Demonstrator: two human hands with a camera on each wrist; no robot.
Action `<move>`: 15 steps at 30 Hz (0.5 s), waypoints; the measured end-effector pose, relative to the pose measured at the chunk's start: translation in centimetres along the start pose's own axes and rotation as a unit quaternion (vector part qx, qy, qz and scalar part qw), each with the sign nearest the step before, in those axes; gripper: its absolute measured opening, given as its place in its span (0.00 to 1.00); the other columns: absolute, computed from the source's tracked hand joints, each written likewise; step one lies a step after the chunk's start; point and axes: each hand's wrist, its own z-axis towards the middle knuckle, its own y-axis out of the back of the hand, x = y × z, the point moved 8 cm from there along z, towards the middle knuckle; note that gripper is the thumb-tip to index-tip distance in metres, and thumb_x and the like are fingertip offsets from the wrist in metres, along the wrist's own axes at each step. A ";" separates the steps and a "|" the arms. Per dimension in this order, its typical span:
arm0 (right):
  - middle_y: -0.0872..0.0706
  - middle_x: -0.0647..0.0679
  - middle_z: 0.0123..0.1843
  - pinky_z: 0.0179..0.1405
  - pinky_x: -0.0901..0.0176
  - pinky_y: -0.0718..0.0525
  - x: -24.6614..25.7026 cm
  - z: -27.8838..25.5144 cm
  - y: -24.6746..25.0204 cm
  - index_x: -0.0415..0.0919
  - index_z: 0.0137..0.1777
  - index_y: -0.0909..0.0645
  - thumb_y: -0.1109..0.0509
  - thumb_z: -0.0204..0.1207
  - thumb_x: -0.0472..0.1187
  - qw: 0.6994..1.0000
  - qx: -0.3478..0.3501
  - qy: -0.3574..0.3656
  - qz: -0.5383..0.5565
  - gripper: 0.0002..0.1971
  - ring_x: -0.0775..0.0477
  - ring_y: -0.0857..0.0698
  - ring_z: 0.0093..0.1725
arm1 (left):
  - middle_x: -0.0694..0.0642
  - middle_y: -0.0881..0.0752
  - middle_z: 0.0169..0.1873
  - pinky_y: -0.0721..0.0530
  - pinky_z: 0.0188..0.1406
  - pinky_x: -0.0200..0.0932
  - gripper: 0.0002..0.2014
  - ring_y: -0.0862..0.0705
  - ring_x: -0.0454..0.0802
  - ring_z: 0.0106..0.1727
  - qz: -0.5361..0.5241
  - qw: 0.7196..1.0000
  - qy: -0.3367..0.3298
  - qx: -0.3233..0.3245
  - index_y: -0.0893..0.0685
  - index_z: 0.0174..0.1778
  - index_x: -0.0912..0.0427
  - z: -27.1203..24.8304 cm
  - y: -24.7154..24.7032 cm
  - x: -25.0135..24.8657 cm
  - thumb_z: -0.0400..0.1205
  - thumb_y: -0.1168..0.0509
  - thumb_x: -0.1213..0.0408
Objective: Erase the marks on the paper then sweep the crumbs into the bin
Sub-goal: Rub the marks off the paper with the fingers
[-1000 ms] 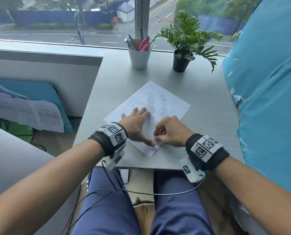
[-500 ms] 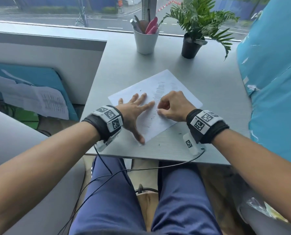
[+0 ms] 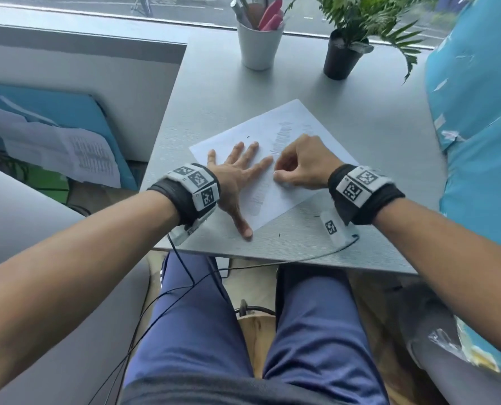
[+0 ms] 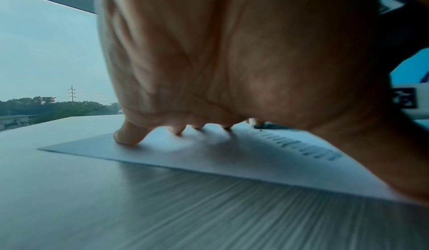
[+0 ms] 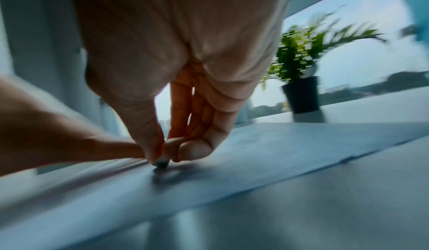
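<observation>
Right hand (image 3: 300, 163) pinches a small dark-tipped eraser (image 5: 161, 163), tip down on the paper (image 3: 290, 130) at mid-sheet. Left hand (image 3: 237, 176) lies flat beside it, fingers spread, pinning the sheet to the counter (image 3: 375, 118). Dark marks (image 4: 308, 149) remain nearer than the eraser, fainter ones beyond. Crumbs (image 3: 280, 235) dot the counter off the paper's near edge. Sweeping's not begun; no bin in view.

Left hand (image 3: 237, 176) flat, right hand (image 3: 301, 165) pinching.
</observation>
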 end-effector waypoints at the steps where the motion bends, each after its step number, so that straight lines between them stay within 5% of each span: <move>1: 0.09 0.52 0.34 0.38 0.65 0.12 0.8 -0.7 -0.9 0.42 0.40 0.08 0.24 0.68 0.39 1.000 0.019 0.016 -0.002 0.04 0.56 0.11 0.35 | 0.49 0.79 0.81 0.64 0.74 0.84 0.84 0.79 0.56 0.81 0.001 1.000 0.002 0.001 0.75 0.82 0.39 0.1 0.0 0.0 0.44 0.20 0.26; 5: 0.12 0.56 0.32 0.32 0.77 0.22 4.0 -4.2 -5.1 0.43 0.38 0.09 0.25 0.69 0.37 0.990 0.125 0.073 0.003 0.03 0.63 0.15 0.30 | 0.49 0.79 0.81 0.65 0.73 0.84 0.85 0.78 0.57 0.81 0.010 1.000 0.000 -0.001 0.75 0.82 0.39 0.3 -0.1 -0.1 0.41 0.20 0.25; 9: 0.08 0.49 0.35 0.38 0.64 0.14 0.2 0.0 -0.2 0.41 0.41 0.08 0.25 0.68 0.38 0.999 0.020 0.020 -0.025 0.05 0.54 0.11 0.35 | 0.48 0.78 0.82 0.63 0.75 0.83 0.84 0.78 0.55 0.82 0.000 1.000 -0.001 0.002 0.74 0.82 0.37 0.0 0.1 0.0 0.42 0.19 0.27; 11: 0.09 0.49 0.35 0.37 0.66 0.15 -0.4 0.5 0.5 0.41 0.41 0.08 0.25 0.68 0.39 1.000 0.002 0.011 -0.023 0.06 0.54 0.12 0.35 | 0.48 0.78 0.81 0.63 0.75 0.83 0.84 0.78 0.54 0.82 -0.001 1.000 0.000 -0.001 0.74 0.82 0.37 -0.1 0.1 0.0 0.42 0.19 0.27; 15: 0.10 0.52 0.32 0.31 0.72 0.19 3.5 -4.1 -5.1 0.41 0.38 0.09 0.27 0.69 0.37 0.992 0.107 0.064 0.001 0.05 0.58 0.15 0.30 | 0.48 0.79 0.81 0.64 0.74 0.84 0.85 0.78 0.55 0.82 0.006 1.000 0.004 0.002 0.75 0.82 0.37 0.1 0.1 -0.1 0.41 0.20 0.26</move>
